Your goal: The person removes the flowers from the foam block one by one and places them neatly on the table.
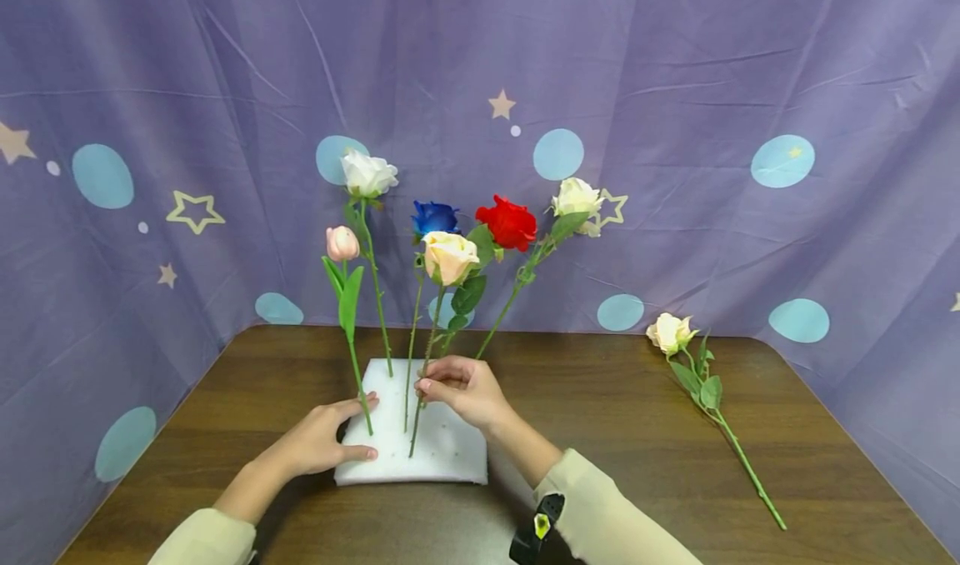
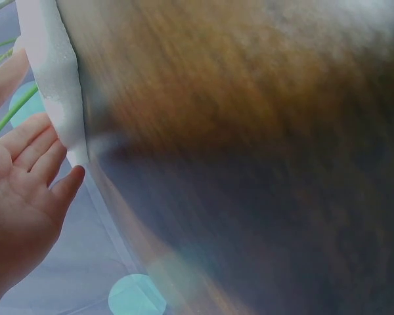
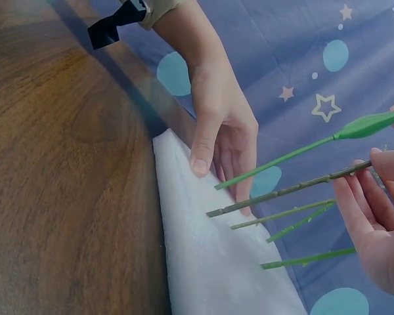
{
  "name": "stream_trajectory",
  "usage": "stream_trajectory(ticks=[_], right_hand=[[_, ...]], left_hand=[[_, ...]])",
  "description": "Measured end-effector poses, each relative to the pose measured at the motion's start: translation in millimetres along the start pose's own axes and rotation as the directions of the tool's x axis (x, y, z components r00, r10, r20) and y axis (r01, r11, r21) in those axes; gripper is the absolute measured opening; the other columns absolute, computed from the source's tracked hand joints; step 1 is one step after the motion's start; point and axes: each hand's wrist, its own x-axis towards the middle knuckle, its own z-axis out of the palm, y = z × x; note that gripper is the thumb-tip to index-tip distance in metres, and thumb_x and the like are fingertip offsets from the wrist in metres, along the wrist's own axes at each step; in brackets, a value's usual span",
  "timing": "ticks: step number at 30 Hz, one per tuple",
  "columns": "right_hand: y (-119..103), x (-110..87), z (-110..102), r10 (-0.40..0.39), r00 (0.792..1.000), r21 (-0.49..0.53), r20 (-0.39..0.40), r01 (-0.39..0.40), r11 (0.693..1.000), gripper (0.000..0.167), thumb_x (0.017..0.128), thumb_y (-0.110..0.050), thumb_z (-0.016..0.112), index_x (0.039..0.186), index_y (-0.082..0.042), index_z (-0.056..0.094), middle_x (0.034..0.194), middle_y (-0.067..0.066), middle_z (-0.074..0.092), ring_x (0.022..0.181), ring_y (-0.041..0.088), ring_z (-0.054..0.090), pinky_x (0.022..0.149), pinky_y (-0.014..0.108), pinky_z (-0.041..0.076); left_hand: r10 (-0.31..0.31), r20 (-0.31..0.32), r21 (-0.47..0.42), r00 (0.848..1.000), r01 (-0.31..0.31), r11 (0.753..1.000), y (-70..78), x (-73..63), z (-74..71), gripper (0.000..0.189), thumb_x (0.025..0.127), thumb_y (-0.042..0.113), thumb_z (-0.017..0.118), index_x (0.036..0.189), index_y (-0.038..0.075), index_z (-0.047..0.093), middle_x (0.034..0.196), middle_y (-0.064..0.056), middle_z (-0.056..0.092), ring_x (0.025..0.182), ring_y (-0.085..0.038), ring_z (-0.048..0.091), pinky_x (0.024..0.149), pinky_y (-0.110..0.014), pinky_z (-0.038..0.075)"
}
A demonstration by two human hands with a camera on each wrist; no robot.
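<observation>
My right hand (image 1: 468,392) pinches the stem of a peach rose (image 1: 450,257); its lower end meets a white foam block (image 1: 453,461). In the right wrist view, that brownish stem (image 3: 285,191) slants from the foam to my fingertips. Spread along the block's left side, my left hand (image 1: 318,438) rests its thumb and straight fingers on the foam. A pink tulip (image 1: 342,244), a white rose (image 1: 367,173) and a blue rose (image 1: 435,217) stand in the block. Behind my right hand rise a red rose (image 1: 508,223) and a cream rose (image 1: 576,202), their lower stems hidden.
A loose pale rose (image 1: 671,333) with a long leafy stem lies on the right of the brown wooden table (image 1: 600,432). A purple curtain (image 1: 675,73) hangs right behind the table. Small holes mark the foam's front part.
</observation>
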Motion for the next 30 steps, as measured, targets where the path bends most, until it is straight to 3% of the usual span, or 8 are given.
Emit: stream_trajectory(ticks=[12, 21, 30], right_hand=[[-6.4, -6.2, 1.0, -0.076, 0.997, -0.011, -0.009, 0.076, 0.997, 0.027, 0.086, 0.008, 0.062, 0.107, 0.023, 0.056, 0.106, 0.044, 0.061, 0.073, -0.001, 0.067, 0.078, 0.029, 0.062], [-7.1, -10.4, -6.1, -0.134, 0.991, 0.036, 0.014, 0.133, 0.99, 0.026, 0.086, 0.012, 0.059, 0.106, 0.026, 0.054, 0.105, 0.049, 0.056, 0.076, 0.0, 0.069, 0.076, 0.03, 0.062], [-2.1, -18.9, -20.1, -0.087, 0.996, 0.007, -0.003, 0.088, 0.996, 0.027, 0.086, 0.009, 0.061, 0.106, 0.026, 0.055, 0.103, 0.046, 0.059, 0.073, 0.002, 0.07, 0.073, 0.029, 0.062]], left_hand=[[0.013, -0.005, 0.004, 1.0, -0.012, 1.0, 0.1, -0.4, 0.3, 0.074, 0.074, 0.043, 0.079, 0.131, 0.001, 0.057, 0.138, -0.019, 0.055, 0.125, -0.043, 0.054, 0.104, -0.055, 0.044], [0.015, -0.008, 0.009, 1.0, -0.015, 1.0, 0.7, 0.8, -1.2, 0.073, 0.074, 0.04, 0.08, 0.13, 0.0, 0.058, 0.137, -0.019, 0.056, 0.125, -0.042, 0.054, 0.104, -0.055, 0.044], [0.017, -0.005, 0.003, 1.0, -0.017, 1.0, 1.4, -0.9, -0.8, 0.073, 0.074, 0.04, 0.079, 0.131, 0.0, 0.057, 0.139, -0.019, 0.055, 0.125, -0.043, 0.053, 0.104, -0.056, 0.044]])
